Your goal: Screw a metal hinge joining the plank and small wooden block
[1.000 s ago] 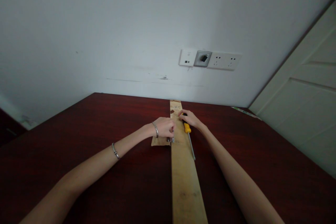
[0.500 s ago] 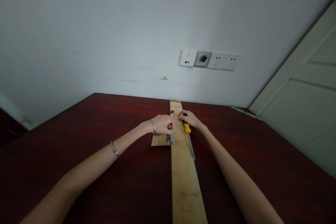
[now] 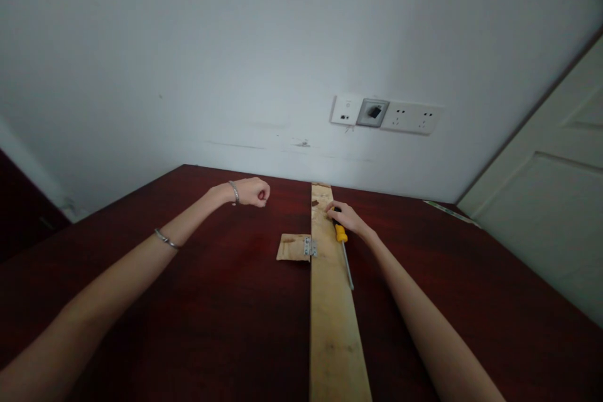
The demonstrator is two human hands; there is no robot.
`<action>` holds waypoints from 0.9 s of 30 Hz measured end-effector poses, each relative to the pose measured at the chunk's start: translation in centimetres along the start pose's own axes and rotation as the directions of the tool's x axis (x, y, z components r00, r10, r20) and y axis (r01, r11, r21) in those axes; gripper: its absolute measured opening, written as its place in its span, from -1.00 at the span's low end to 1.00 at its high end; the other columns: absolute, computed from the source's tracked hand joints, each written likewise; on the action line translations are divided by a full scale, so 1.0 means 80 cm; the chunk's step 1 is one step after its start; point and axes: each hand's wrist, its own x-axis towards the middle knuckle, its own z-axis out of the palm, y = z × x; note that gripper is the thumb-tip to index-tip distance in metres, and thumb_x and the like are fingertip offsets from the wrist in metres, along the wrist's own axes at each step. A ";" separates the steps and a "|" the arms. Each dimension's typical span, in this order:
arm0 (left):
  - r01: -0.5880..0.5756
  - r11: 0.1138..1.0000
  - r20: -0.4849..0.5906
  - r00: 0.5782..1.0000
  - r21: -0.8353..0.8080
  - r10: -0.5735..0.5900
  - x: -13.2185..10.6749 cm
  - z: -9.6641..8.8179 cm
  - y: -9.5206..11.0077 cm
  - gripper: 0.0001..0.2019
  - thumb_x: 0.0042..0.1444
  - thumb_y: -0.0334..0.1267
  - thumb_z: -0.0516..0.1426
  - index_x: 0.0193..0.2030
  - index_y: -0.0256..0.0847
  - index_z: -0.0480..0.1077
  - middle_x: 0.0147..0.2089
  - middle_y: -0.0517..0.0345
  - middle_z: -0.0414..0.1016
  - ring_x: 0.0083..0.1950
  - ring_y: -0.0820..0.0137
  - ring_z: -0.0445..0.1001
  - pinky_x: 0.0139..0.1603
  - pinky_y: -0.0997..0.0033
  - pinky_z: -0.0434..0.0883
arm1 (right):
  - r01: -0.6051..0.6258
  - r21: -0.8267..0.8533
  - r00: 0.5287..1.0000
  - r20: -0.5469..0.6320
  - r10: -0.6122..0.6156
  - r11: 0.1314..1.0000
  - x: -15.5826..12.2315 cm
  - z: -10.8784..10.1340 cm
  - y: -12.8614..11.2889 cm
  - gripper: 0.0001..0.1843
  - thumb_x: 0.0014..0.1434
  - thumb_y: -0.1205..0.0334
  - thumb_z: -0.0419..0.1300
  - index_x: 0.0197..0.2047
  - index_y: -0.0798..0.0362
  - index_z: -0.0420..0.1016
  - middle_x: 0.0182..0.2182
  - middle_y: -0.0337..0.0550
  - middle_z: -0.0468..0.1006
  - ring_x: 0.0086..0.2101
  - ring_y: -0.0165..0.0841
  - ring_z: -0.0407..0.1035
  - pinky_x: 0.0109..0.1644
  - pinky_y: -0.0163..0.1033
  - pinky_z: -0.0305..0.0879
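My left hand (image 3: 251, 192) is closed, raised above the dark red table to the left of a long wooden board (image 3: 333, 320); whatever its curled fingers may hold is hidden. A metal hinge (image 3: 309, 247) joins the board's left edge to a small wooden piece (image 3: 291, 247) lying beside it. My right hand (image 3: 346, 216) is wrapped round the black-and-yellow handle of a screwdriver (image 3: 341, 233). The screwdriver's shaft points toward me along the board's right edge, and my fingertips reach over the board.
The dark red tabletop (image 3: 226, 320) meets a white wall (image 3: 235, 63) at the back. Switches and sockets (image 3: 405, 118) are set in the wall. To the right stands a white panelled door (image 3: 565, 201), and a thin strip (image 3: 452, 212) lies at the table's back right edge.
My left hand has moved away from the hinge, to the left and back, uncovering the hinge and the small wooden piece. My right hand stays on the screwdriver; the view has shifted slightly.
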 end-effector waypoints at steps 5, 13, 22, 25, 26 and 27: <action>0.225 0.947 0.101 0.962 0.231 -0.253 -0.068 0.011 -0.087 -0.91 -0.12 -0.37 0.13 -0.41 -0.23 0.44 -0.38 0.18 0.49 -0.39 0.44 0.38 -0.40 0.56 0.21 | 0.001 -0.028 1.000 0.005 -0.001 1.000 0.002 0.002 0.004 -0.80 -0.05 0.20 0.06 -0.38 0.06 0.46 -0.35 -0.15 0.52 -0.27 -0.27 0.37 -0.14 -0.23 0.21; 0.326 0.812 0.224 0.850 0.485 -0.476 -0.153 0.021 -0.122 -0.85 -0.12 -0.39 0.12 -0.36 -0.25 0.48 -0.24 -0.03 0.53 -0.25 0.26 0.48 -0.31 0.41 0.32 | -0.017 -0.080 1.000 0.019 0.018 0.997 0.007 0.004 0.006 -0.76 -0.07 0.14 0.08 -0.37 0.05 0.49 -0.37 -0.14 0.53 -0.28 -0.24 0.37 -0.19 -0.24 0.22; 0.303 0.836 0.256 0.855 0.457 -0.450 -0.164 0.049 -0.118 -0.89 -0.12 -0.39 0.12 -0.42 -0.26 0.47 -0.27 -0.05 0.53 -0.27 0.25 0.47 -0.28 0.38 0.34 | -0.046 -0.122 0.999 0.023 0.049 0.991 0.007 0.003 0.001 -0.73 -0.07 0.13 0.08 -0.35 0.05 0.51 -0.37 -0.14 0.53 -0.29 -0.24 0.38 -0.21 -0.25 0.21; 0.299 0.856 0.259 0.865 0.421 -0.430 -0.165 0.055 -0.124 -0.88 -0.10 -0.37 0.12 -0.40 -0.24 0.47 -0.27 0.00 0.53 -0.28 0.28 0.46 -0.28 0.41 0.33 | -0.047 -0.127 0.998 0.024 0.050 0.991 0.006 0.003 0.001 -0.73 -0.06 0.13 0.07 -0.33 0.04 0.51 -0.37 -0.14 0.53 -0.28 -0.24 0.38 -0.21 -0.25 0.21; 0.301 0.862 0.259 0.867 0.409 -0.426 -0.166 0.055 -0.127 -0.88 -0.10 -0.37 0.12 -0.39 -0.24 0.46 -0.28 0.02 0.53 -0.28 0.29 0.45 -0.28 0.42 0.32 | -0.045 -0.127 0.999 0.024 0.049 0.991 0.006 0.003 0.001 -0.73 -0.06 0.13 0.07 -0.33 0.04 0.51 -0.36 -0.14 0.54 -0.28 -0.25 0.38 -0.21 -0.25 0.21; 0.304 0.866 0.258 0.869 0.397 -0.423 -0.167 0.056 -0.129 -0.88 -0.10 -0.38 0.12 -0.38 -0.24 0.46 -0.29 0.04 0.52 -0.29 0.31 0.45 -0.29 0.43 0.32 | -0.043 -0.128 0.999 0.024 0.046 0.991 0.006 0.003 0.002 -0.73 -0.06 0.14 0.07 -0.33 0.04 0.51 -0.35 -0.14 0.54 -0.27 -0.25 0.38 -0.20 -0.26 0.22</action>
